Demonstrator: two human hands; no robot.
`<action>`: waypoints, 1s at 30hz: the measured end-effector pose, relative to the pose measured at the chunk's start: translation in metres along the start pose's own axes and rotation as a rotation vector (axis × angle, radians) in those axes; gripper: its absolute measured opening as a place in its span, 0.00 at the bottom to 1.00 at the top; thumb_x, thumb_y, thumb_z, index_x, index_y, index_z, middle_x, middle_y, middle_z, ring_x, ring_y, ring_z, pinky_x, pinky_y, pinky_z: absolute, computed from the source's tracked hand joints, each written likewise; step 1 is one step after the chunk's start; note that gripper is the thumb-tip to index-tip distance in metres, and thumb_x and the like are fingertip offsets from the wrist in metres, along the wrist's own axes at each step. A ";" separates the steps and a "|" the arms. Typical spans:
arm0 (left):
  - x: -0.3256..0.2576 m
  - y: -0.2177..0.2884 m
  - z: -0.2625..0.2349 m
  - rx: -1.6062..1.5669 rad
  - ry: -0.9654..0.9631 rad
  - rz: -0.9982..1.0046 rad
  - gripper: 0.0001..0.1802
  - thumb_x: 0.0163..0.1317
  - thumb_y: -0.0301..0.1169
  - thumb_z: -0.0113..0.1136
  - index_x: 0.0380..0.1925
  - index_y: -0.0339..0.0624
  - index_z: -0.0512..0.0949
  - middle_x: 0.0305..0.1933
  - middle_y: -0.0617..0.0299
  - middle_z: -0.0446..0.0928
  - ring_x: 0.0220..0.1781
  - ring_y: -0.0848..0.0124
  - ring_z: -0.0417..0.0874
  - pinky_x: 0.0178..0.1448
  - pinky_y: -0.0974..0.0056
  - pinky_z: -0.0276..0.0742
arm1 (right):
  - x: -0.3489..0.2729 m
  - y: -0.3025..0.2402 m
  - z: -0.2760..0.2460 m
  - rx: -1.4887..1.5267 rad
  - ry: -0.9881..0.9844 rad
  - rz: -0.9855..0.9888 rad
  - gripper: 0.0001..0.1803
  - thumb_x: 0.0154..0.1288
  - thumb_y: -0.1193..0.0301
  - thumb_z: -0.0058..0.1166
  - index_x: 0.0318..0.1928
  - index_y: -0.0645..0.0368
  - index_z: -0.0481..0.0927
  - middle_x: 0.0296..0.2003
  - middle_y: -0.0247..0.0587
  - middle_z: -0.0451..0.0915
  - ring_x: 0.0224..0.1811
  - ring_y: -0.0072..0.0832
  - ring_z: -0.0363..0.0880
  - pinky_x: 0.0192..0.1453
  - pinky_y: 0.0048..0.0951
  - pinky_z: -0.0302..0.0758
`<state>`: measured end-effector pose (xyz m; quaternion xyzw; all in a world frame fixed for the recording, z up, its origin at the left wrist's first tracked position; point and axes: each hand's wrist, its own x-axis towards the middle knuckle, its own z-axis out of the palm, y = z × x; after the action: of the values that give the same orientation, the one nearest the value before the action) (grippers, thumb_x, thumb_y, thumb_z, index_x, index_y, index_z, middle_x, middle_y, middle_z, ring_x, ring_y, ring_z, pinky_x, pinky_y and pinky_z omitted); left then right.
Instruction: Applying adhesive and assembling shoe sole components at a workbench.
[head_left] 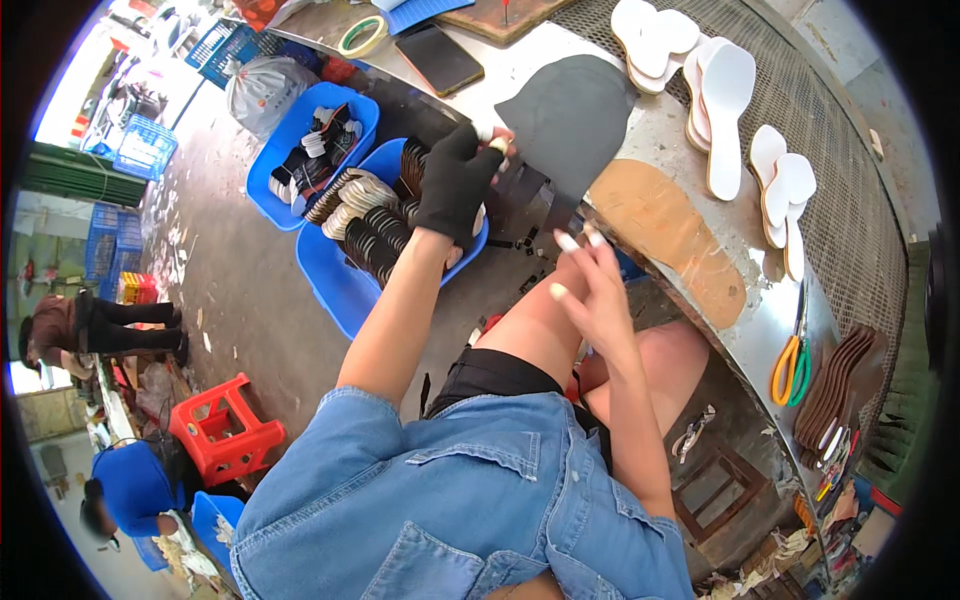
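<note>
1. Grey sheet [572, 115] lies flat on the bench [655, 135], beside a brown sheet [665, 235].
2. Stacked pieces [370, 200] already fill part of a blue bin [325, 280], and white soles [728, 95] are laid out; how much is left cannot be told.
3. Its broad end points away from the person, its long axis running back toward the bench's near edge.
4. Gloved left hand [455, 185]: fingers curled near the sheet, grasp unclear; right hand [600, 300]: released, fingers loosely spread.
</note>
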<state>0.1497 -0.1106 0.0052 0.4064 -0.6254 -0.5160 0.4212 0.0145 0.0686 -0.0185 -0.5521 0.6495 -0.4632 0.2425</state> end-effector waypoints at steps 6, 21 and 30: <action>-0.045 -0.011 -0.018 0.054 -0.157 -0.179 0.12 0.64 0.35 0.53 0.40 0.38 0.77 0.31 0.64 0.78 0.29 0.80 0.75 0.32 0.75 0.70 | 0.011 0.009 0.014 0.381 0.099 0.075 0.15 0.58 0.79 0.52 0.48 0.65 0.78 0.42 0.42 0.75 0.48 0.30 0.73 0.54 0.25 0.66; -0.081 0.020 0.100 -0.494 -0.453 -0.502 0.07 0.63 0.33 0.52 0.35 0.41 0.73 0.30 0.64 0.75 0.28 0.75 0.76 0.32 0.72 0.73 | -0.120 0.000 -0.148 0.265 -0.033 0.453 0.03 0.50 0.79 0.57 0.28 0.66 0.78 0.27 0.34 0.74 0.30 0.19 0.73 0.34 0.20 0.68; -0.111 -0.113 0.091 0.125 -0.415 -0.448 0.15 0.56 0.38 0.62 0.35 0.38 0.76 0.25 0.63 0.75 0.23 0.78 0.75 0.26 0.71 0.73 | -0.140 0.085 -0.098 -0.315 0.077 0.378 0.12 0.52 0.72 0.59 0.37 0.65 0.78 0.31 0.47 0.78 0.29 0.35 0.79 0.35 0.32 0.74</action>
<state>0.1072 0.0060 -0.1290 0.4452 -0.6232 -0.6287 0.1346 -0.0703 0.2301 -0.0756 -0.4337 0.8141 -0.3233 0.2112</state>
